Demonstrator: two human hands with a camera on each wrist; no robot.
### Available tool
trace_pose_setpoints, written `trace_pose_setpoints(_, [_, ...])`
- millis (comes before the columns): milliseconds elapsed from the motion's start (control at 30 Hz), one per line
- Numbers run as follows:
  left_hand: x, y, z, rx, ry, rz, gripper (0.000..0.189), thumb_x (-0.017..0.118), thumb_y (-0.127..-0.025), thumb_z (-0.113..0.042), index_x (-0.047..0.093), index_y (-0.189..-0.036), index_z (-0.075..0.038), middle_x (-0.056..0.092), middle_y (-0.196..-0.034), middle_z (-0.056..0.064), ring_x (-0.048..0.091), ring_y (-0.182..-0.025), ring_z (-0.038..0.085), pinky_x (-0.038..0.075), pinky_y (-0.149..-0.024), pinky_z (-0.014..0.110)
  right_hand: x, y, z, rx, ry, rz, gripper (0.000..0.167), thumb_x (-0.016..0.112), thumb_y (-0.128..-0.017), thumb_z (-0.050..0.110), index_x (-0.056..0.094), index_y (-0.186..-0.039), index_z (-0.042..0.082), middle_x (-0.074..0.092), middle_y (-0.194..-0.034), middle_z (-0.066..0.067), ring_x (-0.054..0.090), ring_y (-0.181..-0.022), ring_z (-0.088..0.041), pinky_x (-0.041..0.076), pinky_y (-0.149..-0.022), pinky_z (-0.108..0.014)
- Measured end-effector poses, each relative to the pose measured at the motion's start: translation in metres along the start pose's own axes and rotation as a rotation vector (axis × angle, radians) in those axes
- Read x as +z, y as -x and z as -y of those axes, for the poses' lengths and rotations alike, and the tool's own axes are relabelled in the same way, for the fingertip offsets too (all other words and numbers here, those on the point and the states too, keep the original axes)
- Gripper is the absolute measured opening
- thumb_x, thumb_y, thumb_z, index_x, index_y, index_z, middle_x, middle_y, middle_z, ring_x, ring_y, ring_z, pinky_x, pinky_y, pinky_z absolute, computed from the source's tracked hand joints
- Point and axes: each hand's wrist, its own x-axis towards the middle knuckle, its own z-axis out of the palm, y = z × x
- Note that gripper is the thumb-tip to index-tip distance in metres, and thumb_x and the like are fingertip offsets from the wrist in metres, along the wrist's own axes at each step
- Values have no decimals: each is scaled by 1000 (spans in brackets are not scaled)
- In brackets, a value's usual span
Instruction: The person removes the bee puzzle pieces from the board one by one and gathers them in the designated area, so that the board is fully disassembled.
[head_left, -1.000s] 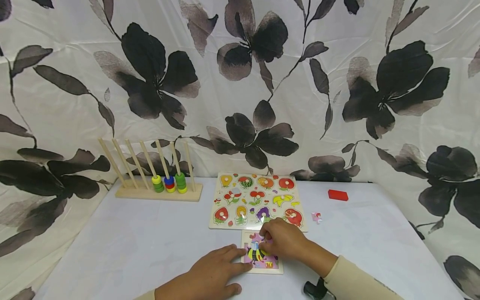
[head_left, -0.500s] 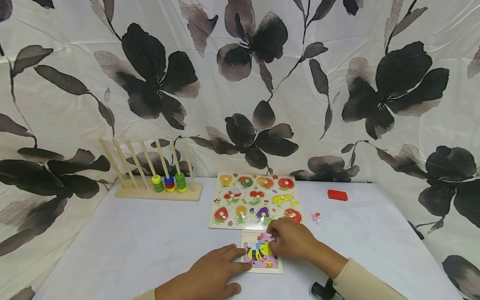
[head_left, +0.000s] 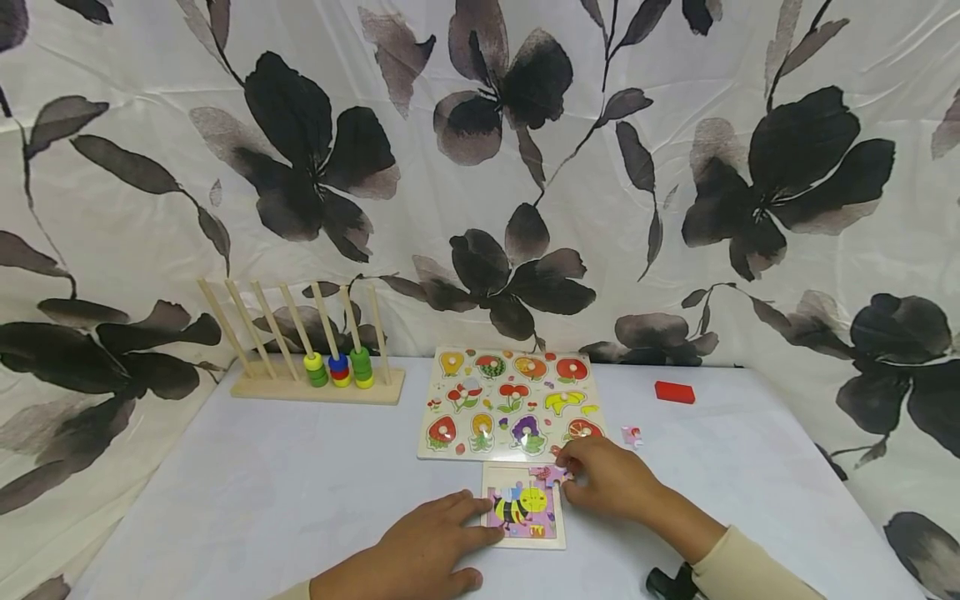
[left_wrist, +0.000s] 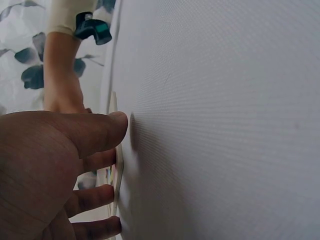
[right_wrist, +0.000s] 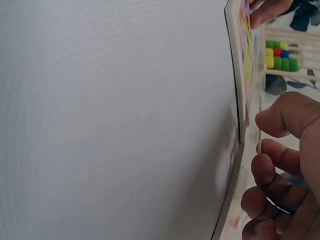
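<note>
A small wooden jigsaw tray (head_left: 537, 543) with a bee picture (head_left: 517, 507) lies on the white table, just below a larger fruit board. My left hand (head_left: 427, 542) rests at the tray's left side, its fingers spread and fingertips on the edge. Over the tray's upper right corner, my right hand (head_left: 615, 479) pinches a pink jigsaw piece (head_left: 546, 475) between thumb and index finger. In the right wrist view that piece shows edge-on, a thin strip between the fingertips. The left wrist view has my left thumb close beside the tray's edge.
The fruit board (head_left: 487, 408) with fruit shapes stands behind the tray. Another small pink jigsaw piece (head_left: 632, 435) and a red block (head_left: 675, 392) lie to the right. At back left is a wooden peg stand (head_left: 322, 392) with coloured rings. A floral cloth (head_left: 480, 167) hangs behind.
My right hand has moved right, carrying the pink piece from the bee picture's upper middle to the tray's upper right corner, uncovering the bee's head. My left hand has stayed still.
</note>
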Motion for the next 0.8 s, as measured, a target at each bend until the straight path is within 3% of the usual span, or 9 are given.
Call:
trace_pose_setpoints(400, [-1, 1, 1, 12, 26, -4, 55, 73, -91, -50, 60, -143, -39, 48, -153, -6, 44, -141, 24, 45, -109, 48, -12, 9, -14, 89, -28, -41, 23, 84, -80, 20, 72, -100, 24, 58, -87, 15, 54, -84, -8, 52, -74, -32])
trace_pose_setpoints(800, [1, 0, 2, 20, 16, -5, 55, 73, -91, -50, 59, -143, -38, 47, -153, -6, 44, -141, 24, 44, -110, 47, -26, 15, -32, 114, -25, -44, 26, 83, -82, 18, 73, -105, 21, 59, -88, 13, 54, -85, -10, 52, -74, -32])
